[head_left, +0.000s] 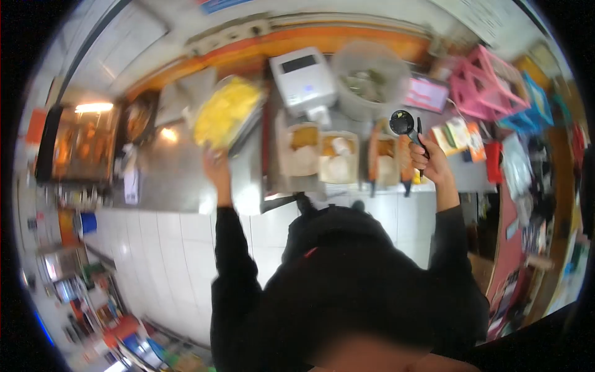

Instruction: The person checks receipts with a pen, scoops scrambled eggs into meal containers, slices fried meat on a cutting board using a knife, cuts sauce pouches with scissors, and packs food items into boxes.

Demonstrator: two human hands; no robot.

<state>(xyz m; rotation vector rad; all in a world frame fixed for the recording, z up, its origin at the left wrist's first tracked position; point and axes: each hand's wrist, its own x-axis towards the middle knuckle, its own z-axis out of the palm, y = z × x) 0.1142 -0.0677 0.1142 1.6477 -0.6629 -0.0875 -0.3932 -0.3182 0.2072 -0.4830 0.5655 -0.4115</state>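
My left hand (216,170) is closed on the near edge of a metal tray (248,132) heaped with yellow food (227,108). The tray looks tilted and is blurred. In my right hand (431,160) is a black ladle (402,122) with a small round bowl, held upright over the counter. A thin black stick (419,127) also passes through that fist; its kind is unclear. Between my hands stand a takeaway box (304,152), a second box (338,164) and a third box (387,166), each with a white portion and brownish-orange food.
A white printer (304,80) and a clear bucket (372,80) with greens stand behind the boxes. Orange-and-black utensils (406,164) lie beside the third box. Farther right are a tablet (426,93) and a pink basket (493,90). A lit warming cabinet (80,146) stands at left.
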